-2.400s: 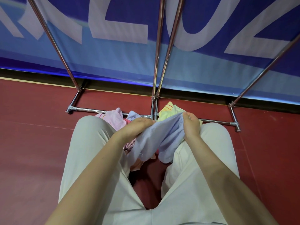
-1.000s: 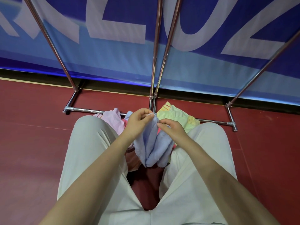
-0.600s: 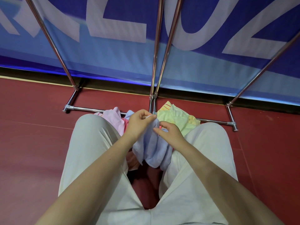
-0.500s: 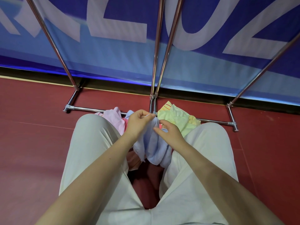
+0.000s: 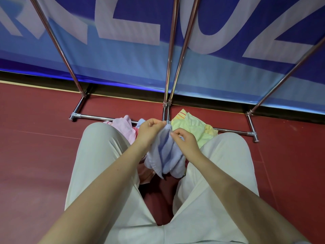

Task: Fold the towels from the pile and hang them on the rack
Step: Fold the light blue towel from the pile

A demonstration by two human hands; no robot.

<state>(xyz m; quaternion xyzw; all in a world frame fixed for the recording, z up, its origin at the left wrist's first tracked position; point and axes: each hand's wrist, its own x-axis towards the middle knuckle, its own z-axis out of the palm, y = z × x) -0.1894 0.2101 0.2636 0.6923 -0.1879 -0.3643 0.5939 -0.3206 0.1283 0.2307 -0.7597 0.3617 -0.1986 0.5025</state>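
Observation:
A light blue towel [image 5: 166, 155] hangs bunched in folds between my knees. My left hand [image 5: 149, 131] grips its top edge, fingers curled over the cloth. Just to the right, my right hand [image 5: 184, 140] pinches the same edge a little lower. Behind my hands lies the pile on the floor: a pink towel [image 5: 124, 126] on the left and a yellow-green towel [image 5: 193, 126] on the right. The chrome rack [image 5: 168, 67] rises behind the pile; its poles lean up out of view, and its hanging bars are not visible.
The rack's base bar [image 5: 233, 132] runs across the red floor [image 5: 35, 147] just past my knees, with feet at both ends. A blue banner [image 5: 123, 55] with large white letters stands close behind the rack. My legs in pale trousers [image 5: 98, 155] flank the towel.
The towel was stretched wide between both hands; my right hand has come in beside the left, and the cloth now hangs gathered in narrow folds. Over the last half second little has moved.

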